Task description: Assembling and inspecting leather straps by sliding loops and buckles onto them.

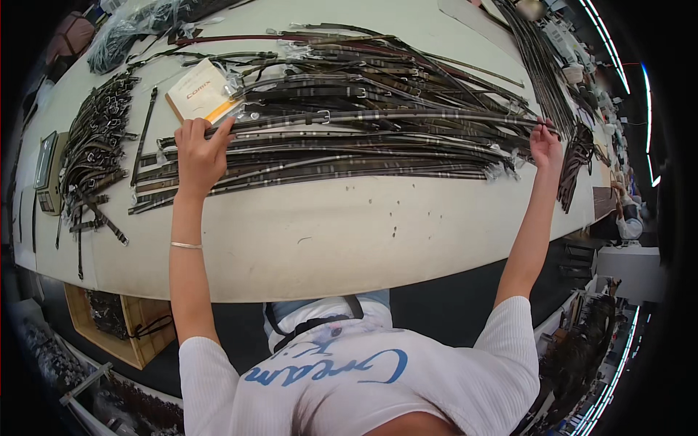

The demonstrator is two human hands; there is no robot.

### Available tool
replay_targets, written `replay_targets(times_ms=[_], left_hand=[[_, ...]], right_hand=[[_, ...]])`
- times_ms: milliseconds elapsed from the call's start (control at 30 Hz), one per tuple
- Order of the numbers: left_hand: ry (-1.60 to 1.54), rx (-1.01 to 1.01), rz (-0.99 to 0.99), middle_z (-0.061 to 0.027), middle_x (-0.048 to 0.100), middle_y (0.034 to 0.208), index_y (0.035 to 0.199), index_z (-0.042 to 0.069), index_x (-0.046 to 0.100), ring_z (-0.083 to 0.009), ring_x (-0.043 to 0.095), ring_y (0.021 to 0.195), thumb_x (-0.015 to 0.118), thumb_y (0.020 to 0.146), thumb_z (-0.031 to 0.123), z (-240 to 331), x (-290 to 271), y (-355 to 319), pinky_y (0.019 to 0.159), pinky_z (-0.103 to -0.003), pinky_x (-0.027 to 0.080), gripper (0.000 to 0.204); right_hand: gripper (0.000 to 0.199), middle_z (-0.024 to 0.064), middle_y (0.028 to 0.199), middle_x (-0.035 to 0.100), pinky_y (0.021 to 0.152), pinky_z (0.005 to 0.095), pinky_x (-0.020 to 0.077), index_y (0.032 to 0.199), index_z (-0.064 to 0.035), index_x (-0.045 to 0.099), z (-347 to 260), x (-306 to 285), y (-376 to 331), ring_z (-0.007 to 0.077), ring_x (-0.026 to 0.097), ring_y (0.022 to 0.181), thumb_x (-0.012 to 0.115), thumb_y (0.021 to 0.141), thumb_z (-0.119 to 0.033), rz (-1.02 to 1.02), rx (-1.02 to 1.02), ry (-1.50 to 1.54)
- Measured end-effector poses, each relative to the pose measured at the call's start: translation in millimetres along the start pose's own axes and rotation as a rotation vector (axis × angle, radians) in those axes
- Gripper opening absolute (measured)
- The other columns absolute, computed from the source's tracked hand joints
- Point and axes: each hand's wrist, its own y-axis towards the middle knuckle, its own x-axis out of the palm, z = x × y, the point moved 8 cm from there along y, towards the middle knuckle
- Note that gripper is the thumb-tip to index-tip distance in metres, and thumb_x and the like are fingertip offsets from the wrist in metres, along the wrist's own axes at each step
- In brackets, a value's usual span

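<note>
A dark belt with a silver buckle is stretched from left to right between my hands, above a pile of similar belts. My left hand grips its left part, thumb and fingers closed. At the far end, my right hand pinches the belt's right end between the fingertips. Under and behind it lie many dark belts in long rows, some with silver buckles and clear plastic wrapping. A white box or notepad with an orange stripe rests just beyond my left hand.
On the left of the pale table lies a heap of buckled belts beside a boxy device. Clear plastic bags are at the far left. More long straps run along the right. A wooden crate stands below the table's left edge.
</note>
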Motion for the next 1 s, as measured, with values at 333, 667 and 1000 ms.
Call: replay_targets(times_ms=[333,667,1000], left_hand=[[-0.181,0.115,0.128,-0.0051,0.047,0.083,0.11,0.02,0.066,-0.024,0.045,0.082,0.069,0.079,0.018,34,88,66,0.073,-0.038,0.033,0.032],[-0.027,-0.031,-0.052,-0.0086,0.045,0.12,0.131,0.026,0.053,-0.0262,0.04,0.114,0.061,0.088,0.034,41,164,71,0.092,-0.045,0.028,0.044],[-0.441,-0.271,-0.119,-0.0078,0.057,0.105,0.102,0.004,0.063,-0.026,0.052,0.102,0.066,0.081,0.01,60,90,-17,0.088,-0.039,0.041,0.023]], right_hand=[[0.019,0.0139,0.113,0.058,0.081,0.0318,0.0476,0.113,-0.0028,0.053,-44,-13,119,0.0196,0.056,0.09,0.047,0.095,-0.001,-0.173,-0.292,-0.279],[0.029,0.0142,0.093,0.055,0.075,0.0326,0.0543,0.104,0.0024,0.055,54,-71,108,0.0234,0.059,0.077,0.067,0.081,-0.011,0.312,0.101,-0.846],[0.016,0.0055,0.098,0.066,0.079,0.0237,0.0464,0.103,-0.0011,0.066,237,164,-168,0.0121,0.061,0.088,0.061,0.089,-0.007,-0.768,-0.401,-1.199]])
